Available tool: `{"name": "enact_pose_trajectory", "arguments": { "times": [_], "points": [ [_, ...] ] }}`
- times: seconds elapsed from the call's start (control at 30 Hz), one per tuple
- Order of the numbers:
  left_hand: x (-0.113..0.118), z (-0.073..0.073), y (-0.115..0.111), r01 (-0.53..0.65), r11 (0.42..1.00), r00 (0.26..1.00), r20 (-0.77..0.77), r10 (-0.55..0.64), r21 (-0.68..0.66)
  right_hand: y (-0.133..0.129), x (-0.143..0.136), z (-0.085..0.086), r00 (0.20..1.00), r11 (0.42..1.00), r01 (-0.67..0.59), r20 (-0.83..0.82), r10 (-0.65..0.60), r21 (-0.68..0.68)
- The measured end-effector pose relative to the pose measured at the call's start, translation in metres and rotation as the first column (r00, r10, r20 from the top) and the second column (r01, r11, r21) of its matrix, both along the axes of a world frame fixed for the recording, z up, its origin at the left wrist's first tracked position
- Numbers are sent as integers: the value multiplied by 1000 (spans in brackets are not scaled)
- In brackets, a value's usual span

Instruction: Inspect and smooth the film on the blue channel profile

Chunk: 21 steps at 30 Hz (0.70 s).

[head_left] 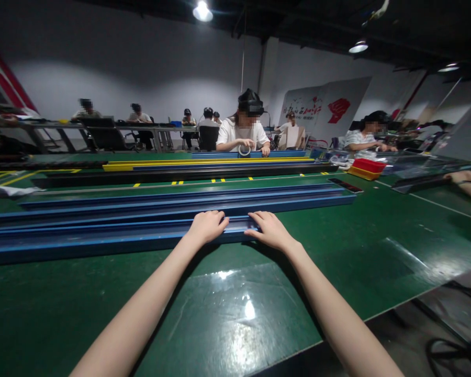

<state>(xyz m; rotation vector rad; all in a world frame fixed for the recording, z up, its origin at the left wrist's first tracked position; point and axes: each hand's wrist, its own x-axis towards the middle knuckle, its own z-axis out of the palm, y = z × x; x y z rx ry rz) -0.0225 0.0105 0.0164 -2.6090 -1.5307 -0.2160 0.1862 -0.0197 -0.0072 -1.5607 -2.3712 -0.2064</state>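
A long blue channel (pixel 102 238) lies across the green table (pixel 337 262), its right end between and under my hands. My left hand (pixel 209 226) rests on it with the fingers over the far edge and the thumb apart on the near side. My right hand (pixel 270 229) is at the channel's right end, its fingers and thumb spread, touching the end. Just behind lie further blue channels (pixel 298 203), parallel to the first. A clear sheet (pixel 235 314) lies flat on the table between my forearms.
Black (pixel 180 176) and yellow (pixel 149 164) channels lie farther back. A phone (pixel 345 185) and red and yellow trays (pixel 367 167) are at the right. A person (pixel 243 131) across the table holds a tape roll. Another person's hand (pixel 459 177) is at far right.
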Motion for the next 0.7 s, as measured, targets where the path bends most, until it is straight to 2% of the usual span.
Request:
{"name": "enact_pose_trajectory", "arguments": {
  "times": [0.1,0.2,0.27,0.33,0.4,0.5,0.57,0.63,0.7],
  "points": [
    [3,-6,-1,-8,1000,1000,-5,8,5,-1,0,-1,1000,1000,1,12,-1,11],
    [2,-7,-3,23,996,1000,13,-24,85,-2,0,-2,1000,1000,4,23,-4,11],
    [3,0,-9,64,985,997,37,-71,163,-2,0,-2,1000,1000,4,29,-5,9],
    [4,11,-17,67,982,994,75,-82,177,-3,1,-2,999,1000,2,35,-2,7],
    [6,23,-27,71,994,991,104,-80,84,-3,1,-3,999,1000,4,42,-4,7],
    [8,36,-39,91,982,995,61,-82,-164,-3,1,-5,999,1000,14,49,-15,7],
    [9,38,-44,148,919,988,6,-157,-367,-3,0,-5,998,1000,21,51,-21,7],
    [11,37,-46,186,812,970,-31,-243,-554,-4,0,-6,998,1000,24,50,-24,9],
    [13,34,-47,200,737,953,-48,-300,-646,-4,0,-6,998,1000,22,52,-22,10]
  ]
}}
